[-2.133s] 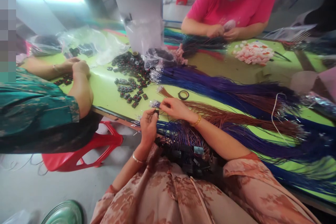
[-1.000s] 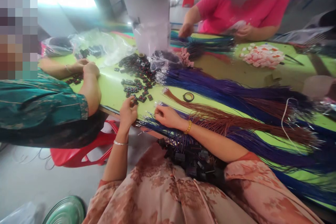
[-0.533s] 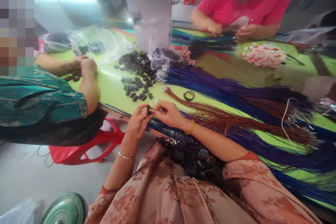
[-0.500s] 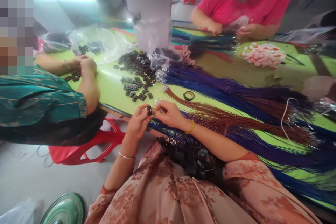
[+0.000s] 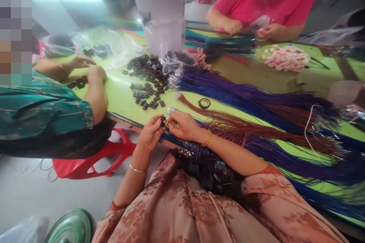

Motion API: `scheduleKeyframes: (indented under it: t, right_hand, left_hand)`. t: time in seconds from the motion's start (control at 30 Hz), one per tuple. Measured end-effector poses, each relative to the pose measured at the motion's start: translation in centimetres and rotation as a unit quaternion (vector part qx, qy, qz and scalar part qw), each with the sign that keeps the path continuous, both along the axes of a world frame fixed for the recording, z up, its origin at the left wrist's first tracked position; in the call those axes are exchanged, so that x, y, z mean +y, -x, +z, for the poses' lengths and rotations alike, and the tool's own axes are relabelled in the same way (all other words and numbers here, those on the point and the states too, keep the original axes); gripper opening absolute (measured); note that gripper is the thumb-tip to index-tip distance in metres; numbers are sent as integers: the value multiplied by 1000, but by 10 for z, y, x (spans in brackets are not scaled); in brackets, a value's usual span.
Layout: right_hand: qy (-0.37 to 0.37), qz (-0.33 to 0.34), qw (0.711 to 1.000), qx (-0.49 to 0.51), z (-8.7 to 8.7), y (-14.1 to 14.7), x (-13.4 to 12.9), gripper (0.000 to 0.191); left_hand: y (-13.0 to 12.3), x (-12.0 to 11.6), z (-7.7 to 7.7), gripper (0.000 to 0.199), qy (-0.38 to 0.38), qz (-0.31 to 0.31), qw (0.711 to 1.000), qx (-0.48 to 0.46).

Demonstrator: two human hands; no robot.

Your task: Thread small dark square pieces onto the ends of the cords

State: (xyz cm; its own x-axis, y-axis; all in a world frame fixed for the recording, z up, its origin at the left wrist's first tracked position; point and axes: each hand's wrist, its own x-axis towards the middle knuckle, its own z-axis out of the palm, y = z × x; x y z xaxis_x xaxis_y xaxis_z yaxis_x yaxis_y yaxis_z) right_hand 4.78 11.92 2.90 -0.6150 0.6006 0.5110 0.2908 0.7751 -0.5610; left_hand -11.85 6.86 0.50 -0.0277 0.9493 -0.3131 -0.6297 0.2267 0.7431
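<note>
Near the table's front edge, my left hand (image 5: 151, 133) pinches a small black connector (image 5: 163, 121) between thumb and fingers. Just to its right, my right hand (image 5: 184, 125) is closed on a thin wire, whose pale tip is at the connector. How far the tip goes in cannot be made out. Behind my hands lies a pile of black connectors (image 5: 148, 72) with red parts. Brown wires (image 5: 228, 121) and blue wires (image 5: 256, 152) stretch away to the right. Several black connectors (image 5: 211, 172) rest on my lap.
A co-worker in a green sleeve (image 5: 51, 110) works at the left, beside a red stool (image 5: 85, 165). Across the green table (image 5: 122, 98) sits a person in a pink shirt (image 5: 265, 7). Black tape (image 5: 204, 103), pale pink pieces (image 5: 286, 59) and clear plastic bags (image 5: 114, 47) lie on it.
My right hand has shifted very slightly, still at the connector. The left co-worker's hands have come apart a little. The view has moved slightly.
</note>
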Motion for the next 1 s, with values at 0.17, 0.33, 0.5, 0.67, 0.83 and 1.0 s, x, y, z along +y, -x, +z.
scheduleKeyframes:
  t: [0.17,0.33,0.5,0.67,0.83,1.0]
  right_hand:
    - [-61,-6,997,-50,-5,0,1,7]
    - [-70,-4,994,-79,-11,3,0,10]
    - [2,2,998,-61,-12,3,1,7]
    - [79,-28,995,-53,-10,4,-2,7]
    - [94,-21,993,-70,-8,4,-1,7]
    - [161,-92,979,-86,-1,-12,29,23]
  left_hand:
    - [1,0,-1,25,-6,6,1000,24]
    - [-4,-2,-2,29,-12,24,999,44]
    - [-10,0,-6,29,-14,56,997,49]
    - [-14,2,-6,27,-17,79,995,58]
    - [-18,-1,-5,30,-22,79,994,73]
    - [-10,-1,-2,27,-24,73,993,85]
